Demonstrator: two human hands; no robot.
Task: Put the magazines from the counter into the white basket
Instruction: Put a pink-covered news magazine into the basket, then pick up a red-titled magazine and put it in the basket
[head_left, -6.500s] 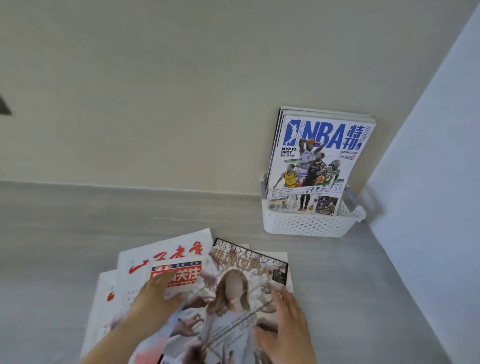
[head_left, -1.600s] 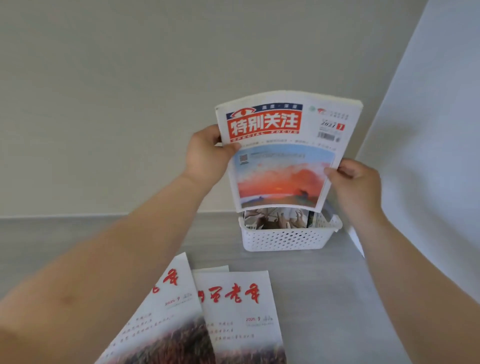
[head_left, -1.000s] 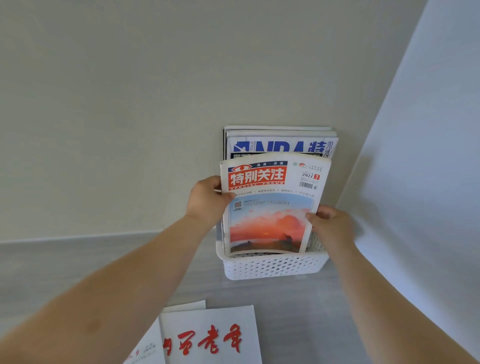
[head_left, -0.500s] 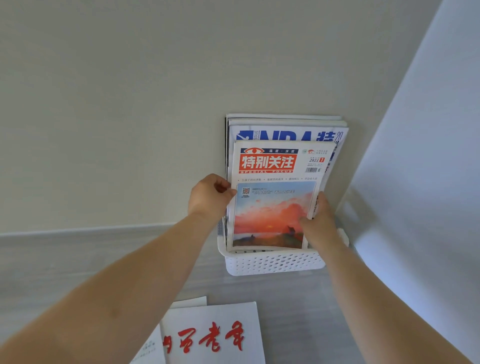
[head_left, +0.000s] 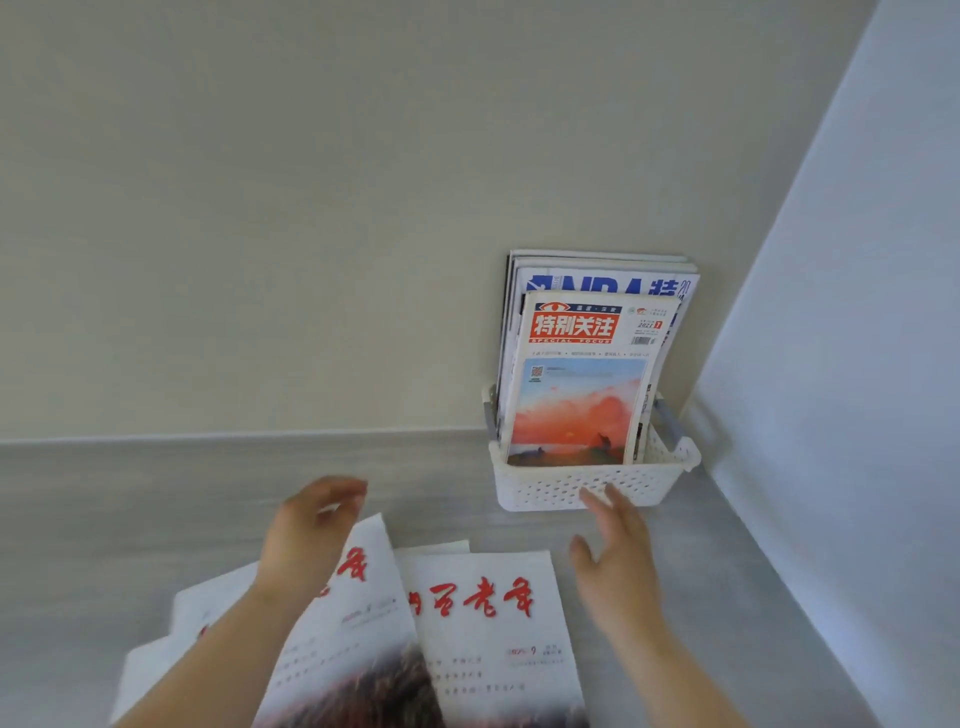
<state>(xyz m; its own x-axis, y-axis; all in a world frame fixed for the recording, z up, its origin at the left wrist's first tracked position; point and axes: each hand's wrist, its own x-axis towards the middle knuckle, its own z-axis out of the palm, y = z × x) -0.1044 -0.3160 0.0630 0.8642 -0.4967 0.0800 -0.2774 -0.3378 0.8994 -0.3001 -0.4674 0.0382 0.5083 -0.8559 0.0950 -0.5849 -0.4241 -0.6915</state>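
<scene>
- Grey wood-grain surface (head_left: 156, 499) runs to a beige wall, with a pale panel closing the corner on the right.
- White basket (head_left: 561, 486) sits in that corner on the surface, close against the wall.
- Standing in it, frontmost, is the red-titled magazine (head_left: 576, 384) with a sunset cover, leaning back on an NBA magazine (head_left: 602, 283) and others behind.
- Two white magazines with red calligraphy lie flat on the surface nearer the camera: the right magazine (head_left: 493, 623) and the left magazine (head_left: 358, 623) overlapping its edge.
- More white sheets (head_left: 156, 670) show under the left one.
- Left hand (head_left: 306, 530) hovers above the left magazine's top corner, its grip loosely curled and empty.
- Right hand (head_left: 613, 556) is between the basket front and the right magazine, fingers spread, its grip holding nothing.
</scene>
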